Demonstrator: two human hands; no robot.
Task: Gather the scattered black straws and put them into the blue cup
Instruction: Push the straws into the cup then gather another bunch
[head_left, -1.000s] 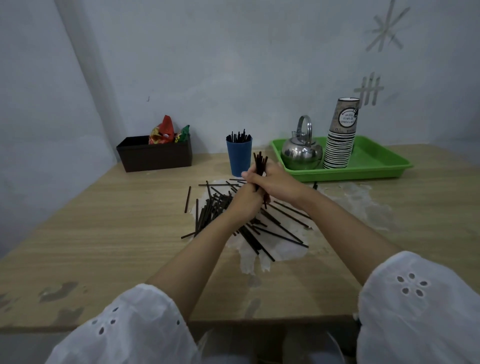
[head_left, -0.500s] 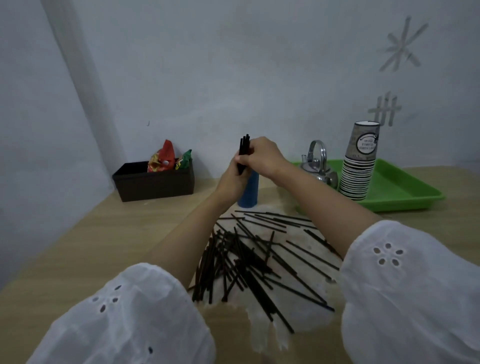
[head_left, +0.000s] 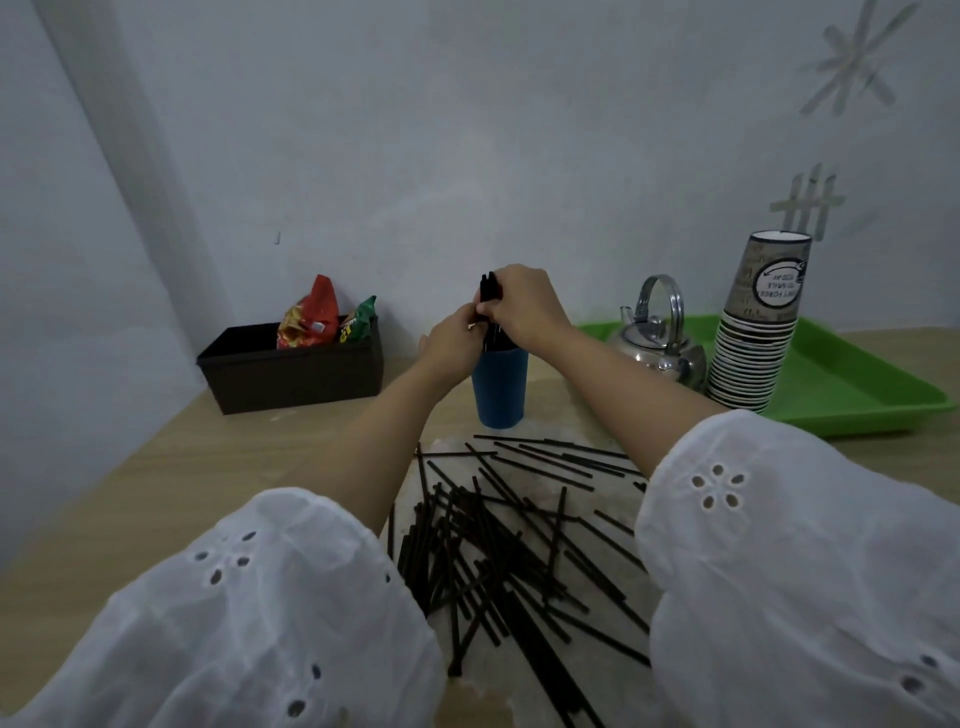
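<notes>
The blue cup (head_left: 500, 388) stands upright at the back middle of the wooden table. Directly above its mouth, my right hand (head_left: 524, 306) and my left hand (head_left: 453, 340) are both closed around an upright bundle of black straws (head_left: 488, 292); the bundle's lower ends reach down into the cup. Many more loose black straws (head_left: 498, 540) lie scattered and crossed on a whitish patch of the table between my forearms, nearer to me than the cup.
A dark brown box (head_left: 291, 369) with snack packets sits at the back left. A green tray (head_left: 852, 384) at the back right carries a metal kettle (head_left: 657, 345) and a tall stack of paper cups (head_left: 761, 322). The wall rises close behind.
Both hands have carried the bundle from over the scattered pile to the cup and lowered it, so its ends now sit inside the cup. My view has moved closer to the table.
</notes>
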